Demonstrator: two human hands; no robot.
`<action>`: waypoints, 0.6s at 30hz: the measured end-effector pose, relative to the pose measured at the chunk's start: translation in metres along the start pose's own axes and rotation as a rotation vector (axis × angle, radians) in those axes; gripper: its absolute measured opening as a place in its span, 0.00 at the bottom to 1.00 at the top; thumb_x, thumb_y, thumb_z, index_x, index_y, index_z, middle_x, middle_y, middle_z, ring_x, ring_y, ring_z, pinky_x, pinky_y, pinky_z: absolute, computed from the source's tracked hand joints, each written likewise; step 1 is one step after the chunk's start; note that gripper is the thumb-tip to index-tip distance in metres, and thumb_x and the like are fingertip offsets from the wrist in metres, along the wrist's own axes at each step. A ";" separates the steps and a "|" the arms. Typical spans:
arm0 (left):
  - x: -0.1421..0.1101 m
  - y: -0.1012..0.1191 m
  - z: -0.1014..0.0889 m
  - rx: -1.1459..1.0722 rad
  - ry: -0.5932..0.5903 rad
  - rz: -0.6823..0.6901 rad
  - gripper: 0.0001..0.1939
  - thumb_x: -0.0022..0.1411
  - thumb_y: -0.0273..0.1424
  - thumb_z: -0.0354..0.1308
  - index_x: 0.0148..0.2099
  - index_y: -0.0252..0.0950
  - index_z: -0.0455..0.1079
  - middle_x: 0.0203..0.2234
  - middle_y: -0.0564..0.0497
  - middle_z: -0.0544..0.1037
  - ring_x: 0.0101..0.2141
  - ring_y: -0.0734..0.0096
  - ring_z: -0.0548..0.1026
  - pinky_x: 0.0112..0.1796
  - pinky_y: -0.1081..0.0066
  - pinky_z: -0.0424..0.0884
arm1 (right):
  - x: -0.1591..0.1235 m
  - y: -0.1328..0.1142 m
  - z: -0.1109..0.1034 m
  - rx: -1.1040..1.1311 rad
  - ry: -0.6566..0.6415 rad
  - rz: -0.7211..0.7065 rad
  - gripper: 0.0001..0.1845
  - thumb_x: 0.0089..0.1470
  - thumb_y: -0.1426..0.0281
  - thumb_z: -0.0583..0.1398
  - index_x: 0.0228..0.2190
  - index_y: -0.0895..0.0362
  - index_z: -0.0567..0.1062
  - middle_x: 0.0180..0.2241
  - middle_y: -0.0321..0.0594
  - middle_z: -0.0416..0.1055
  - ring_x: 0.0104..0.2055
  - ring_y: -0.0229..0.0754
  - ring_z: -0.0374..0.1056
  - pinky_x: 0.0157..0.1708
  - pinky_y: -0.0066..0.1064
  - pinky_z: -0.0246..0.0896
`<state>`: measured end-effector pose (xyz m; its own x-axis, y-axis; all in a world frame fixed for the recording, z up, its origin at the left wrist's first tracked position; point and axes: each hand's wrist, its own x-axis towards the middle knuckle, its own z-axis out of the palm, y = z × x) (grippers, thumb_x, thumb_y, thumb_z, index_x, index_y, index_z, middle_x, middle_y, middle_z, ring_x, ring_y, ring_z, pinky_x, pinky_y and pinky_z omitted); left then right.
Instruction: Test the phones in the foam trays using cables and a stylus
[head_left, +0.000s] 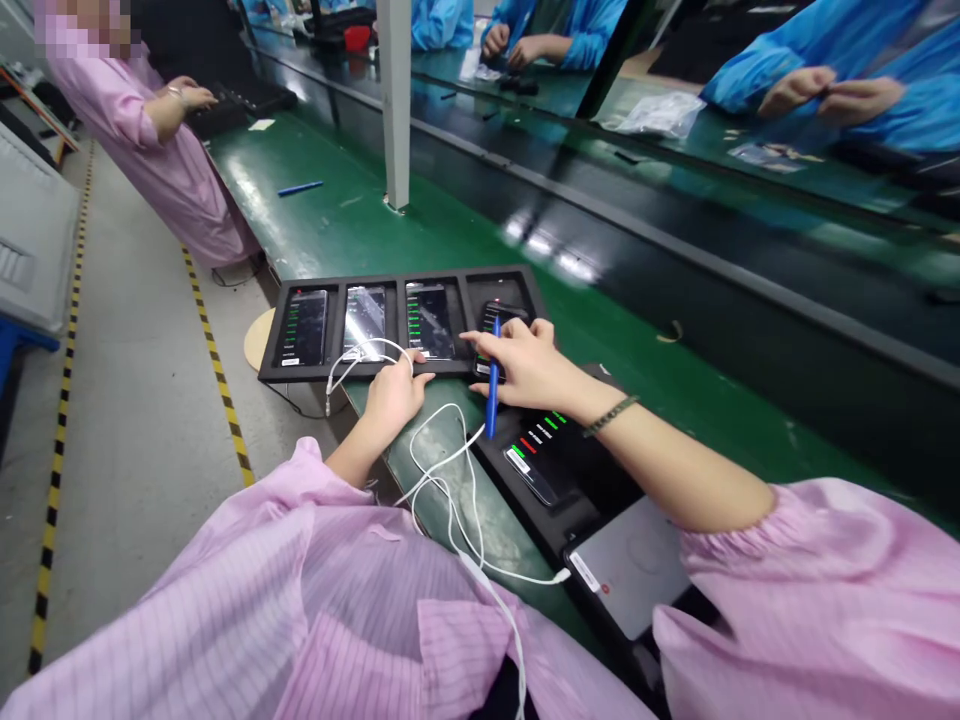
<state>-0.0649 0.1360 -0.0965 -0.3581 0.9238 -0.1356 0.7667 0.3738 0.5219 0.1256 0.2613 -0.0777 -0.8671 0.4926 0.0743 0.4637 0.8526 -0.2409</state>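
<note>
The phone [487,322] lies in the end compartment of a black tray [322,375] on the green surface [337,228]; our right hand [536,368], gripping a blue pen [492,405], works over it. Touching the screen calls for a steady pen, we judge. Our left hand [391,395] is by the tray's near rim, its grip unclear, where looped white cable [328,390] could snag.
</note>
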 end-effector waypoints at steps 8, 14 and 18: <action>-0.020 -0.049 -0.028 -0.430 0.183 0.117 0.18 0.67 0.35 0.62 0.55 0.34 0.67 0.16 0.62 0.66 0.18 0.74 0.64 0.27 0.73 0.57 | -0.002 0.007 -0.001 0.027 0.029 0.115 0.27 0.51 0.50 0.64 0.46 0.53 0.68 0.45 0.51 0.74 0.47 0.60 0.62 0.50 0.51 0.50; -0.063 -0.068 -0.069 -0.902 0.537 0.295 0.29 0.71 0.58 0.44 0.54 0.39 0.62 0.19 0.58 0.72 0.13 0.79 0.56 0.17 0.75 0.48 | 0.060 -0.042 0.005 0.075 -0.009 0.337 0.15 0.63 0.57 0.56 0.40 0.56 0.64 0.42 0.54 0.74 0.51 0.63 0.66 0.55 0.53 0.51; -0.103 -0.068 -0.110 -0.832 0.201 0.444 0.22 0.72 0.50 0.53 0.52 0.36 0.69 0.21 0.53 0.75 0.15 0.78 0.64 0.16 0.75 0.54 | 0.091 -0.064 0.018 -0.011 -0.035 0.486 0.17 0.64 0.63 0.54 0.47 0.64 0.65 0.45 0.63 0.72 0.54 0.68 0.64 0.56 0.55 0.50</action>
<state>-0.1388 0.0063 -0.0257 -0.2700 0.9065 0.3247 0.2593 -0.2563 0.9312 0.0135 0.2481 -0.0732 -0.5555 0.8280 -0.0768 0.8181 0.5276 -0.2289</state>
